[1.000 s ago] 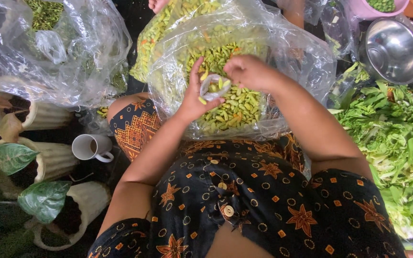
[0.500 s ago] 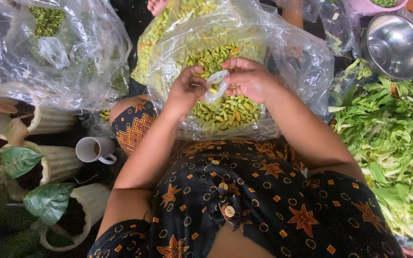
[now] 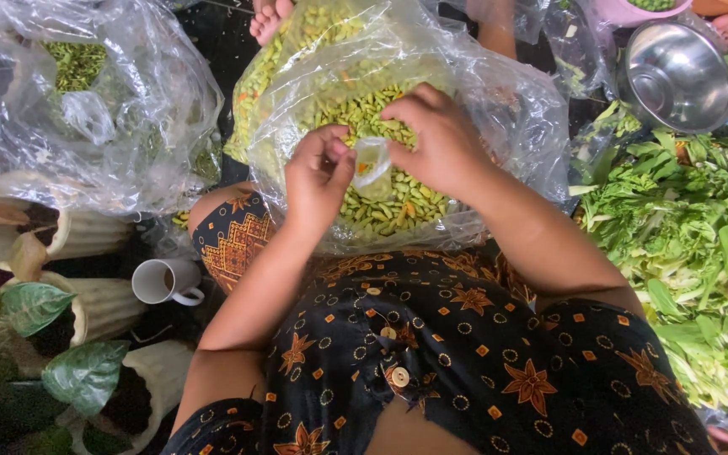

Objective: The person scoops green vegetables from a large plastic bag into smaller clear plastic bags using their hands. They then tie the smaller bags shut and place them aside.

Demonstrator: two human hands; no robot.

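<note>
On a crowded floor-level work area flanked by leafy greens (image 3: 684, 244) and a steel bowl (image 3: 676, 76), left hand (image 3: 318, 173) and right hand (image 3: 436, 139) both pinch a small clear bag (image 3: 374, 164), held open-mouthed directly over the large bag of green chillies (image 3: 381, 202).

The person wears a dark garment (image 3: 465, 371) printed with orange star flowers, small rings and squares, closed by a pale round button (image 3: 398, 377); both forearms are bare.
</note>
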